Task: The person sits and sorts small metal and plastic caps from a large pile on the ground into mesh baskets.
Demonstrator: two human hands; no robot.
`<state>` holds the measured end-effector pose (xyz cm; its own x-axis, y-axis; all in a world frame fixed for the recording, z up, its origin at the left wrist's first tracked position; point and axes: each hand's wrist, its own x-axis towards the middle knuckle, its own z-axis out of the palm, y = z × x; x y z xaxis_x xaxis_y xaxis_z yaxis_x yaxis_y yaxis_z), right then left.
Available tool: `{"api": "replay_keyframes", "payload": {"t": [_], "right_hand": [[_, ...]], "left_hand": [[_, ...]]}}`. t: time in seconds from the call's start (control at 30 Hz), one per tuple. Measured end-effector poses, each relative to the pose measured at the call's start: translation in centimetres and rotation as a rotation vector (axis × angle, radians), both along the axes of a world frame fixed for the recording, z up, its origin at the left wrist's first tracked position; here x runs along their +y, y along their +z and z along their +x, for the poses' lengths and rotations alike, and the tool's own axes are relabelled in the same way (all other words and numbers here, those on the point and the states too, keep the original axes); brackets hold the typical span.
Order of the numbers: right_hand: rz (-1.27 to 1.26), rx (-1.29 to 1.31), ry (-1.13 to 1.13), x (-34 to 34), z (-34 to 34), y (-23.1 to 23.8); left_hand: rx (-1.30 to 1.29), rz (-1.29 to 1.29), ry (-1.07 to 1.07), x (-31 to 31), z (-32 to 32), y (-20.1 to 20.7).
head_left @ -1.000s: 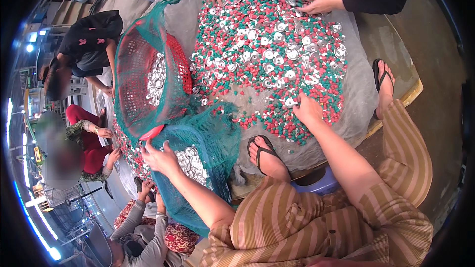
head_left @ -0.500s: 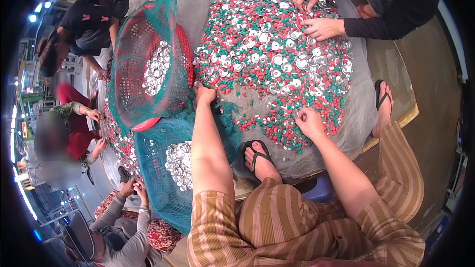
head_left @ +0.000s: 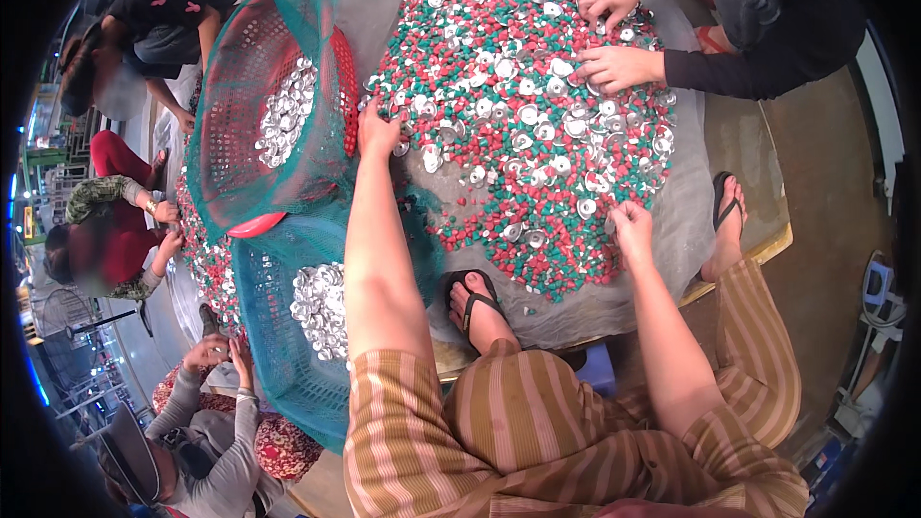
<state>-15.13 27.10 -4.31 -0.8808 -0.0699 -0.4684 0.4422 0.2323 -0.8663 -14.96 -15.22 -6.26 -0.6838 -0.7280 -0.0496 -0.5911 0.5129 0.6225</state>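
Observation:
My left hand [head_left: 380, 132] reaches to the left border of a wide pile of small red, green and white pieces [head_left: 537, 134], close by the red basket's rim. Its fingers are apart, near a silver dished disc [head_left: 401, 149]. Over the pile's near right edge, my right hand [head_left: 631, 230] has thumb and fingertips pinched on a small silver disc [head_left: 610, 223], partly hidden by the fingers. Many more silver discs lie scattered across the pile. Silver discs also fill part of the red basket [head_left: 351, 86] and the blue basket [head_left: 264, 326].
Green netting [head_left: 317, 14] drapes over the red basket. A pale sheet [head_left: 686, 182] lies beneath the pile. Across from me, another person's hands [head_left: 619, 67] work in it. Several people crouch at the left around another pile [head_left: 206, 240]. My sandalled foot [head_left: 475, 307] stands beside the blue basket.
My left hand has moved farther away along the pile's left side, and its fingers have spread. My right hand has shifted right. The whole view has turned slightly.

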Motion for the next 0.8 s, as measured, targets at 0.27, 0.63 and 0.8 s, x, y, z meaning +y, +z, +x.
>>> {"api": "replay_keyframes", "payload": {"t": [0.27,0.63,0.8], "right_hand": [[-0.007,-0.080,-0.086,-0.5,0.4,-1.3],[0.651,0.330,0.202,0.0,0.5,-3.2],[0.673,0.270,0.317,0.0,1.0,-3.3]], "left_hand": [[-0.382,-0.213,-0.438,9.2,-0.7,-0.5],[-0.258,0.138,-0.890,20.8,7.0,4.9],[-0.257,0.283,-0.722,19.4,7.7,5.2]]}}
